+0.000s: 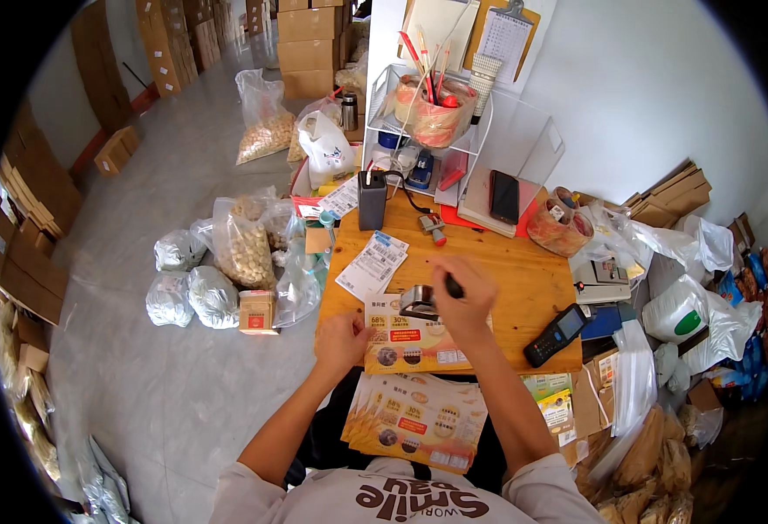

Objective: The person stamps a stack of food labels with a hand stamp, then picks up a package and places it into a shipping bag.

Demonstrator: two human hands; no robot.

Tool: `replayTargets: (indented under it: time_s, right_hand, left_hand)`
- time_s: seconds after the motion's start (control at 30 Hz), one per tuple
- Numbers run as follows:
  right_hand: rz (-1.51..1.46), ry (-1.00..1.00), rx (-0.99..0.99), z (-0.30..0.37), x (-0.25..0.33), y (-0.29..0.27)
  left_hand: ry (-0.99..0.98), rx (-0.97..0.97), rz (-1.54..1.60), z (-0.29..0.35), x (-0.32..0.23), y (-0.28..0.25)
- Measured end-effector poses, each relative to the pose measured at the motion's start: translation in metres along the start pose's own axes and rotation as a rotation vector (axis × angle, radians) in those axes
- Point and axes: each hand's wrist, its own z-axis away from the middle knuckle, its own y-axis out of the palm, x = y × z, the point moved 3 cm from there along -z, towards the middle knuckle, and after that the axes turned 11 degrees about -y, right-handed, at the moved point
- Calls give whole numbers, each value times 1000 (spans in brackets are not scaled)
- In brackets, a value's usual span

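Tool work on the yellow printed sheet (412,336), perhaps stamping, looks like the step in hand; the sheet lies flat near the wooden worktop's (519,293) front edge. Over the sheet's far part, the right hand (468,301) has its fingers curled tightly around the black handle of a metal-framed hand tool (419,301); whether the metal touches the print I cannot tell. At the sheet's left edge, the left hand (343,343) has its fingers loosely bent and its thumb at the border, though whether it pinches or merely steadies the sheet is unclear. The next move seems to call for a flat, steady sheet and a level tool. Nearer the body than the sheet, a stack of matching sheets (414,419) lies fanned over the lap. White labels (372,266) lie just beyond the sheet's far left corner, close enough to get caught up in a shift that way. Farther beyond the sheet are a black upright device (371,201), a small grey-and-red stamp (433,229) and a phone (504,196) on a notebook (480,214). Right of the sheet, a handheld scanner (557,336) limits sideways room, while the right hand and forearm hide part of the print.
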Motion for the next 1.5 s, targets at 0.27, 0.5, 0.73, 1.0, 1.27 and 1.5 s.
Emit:
replayTargets:
  time_s: [0.27, 0.5, 0.73, 1.0, 1.27, 1.5]
  right_hand:
    - [144, -101, -69, -5, 44, -82]
    - [215, -76, -12, 14, 43, -97]
    - [220, -65, -17, 12, 41, -92]
    - [217, -109, -52, 3, 45, -85]
    - [144, -152, 54, 15, 10, -32]
    - [69, -81, 164, 34, -21, 34]
  left_hand:
    - [70, -107, 47, 19, 2, 3]
    - [340, -291, -238, 37, -23, -6]
    - [358, -380, -280, 40, -23, -23]
    - [155, -40, 442, 59, -7, -17]
    - [150, 392, -193, 109, 16, 3]
    - [151, -68, -105, 47, 0, -30]
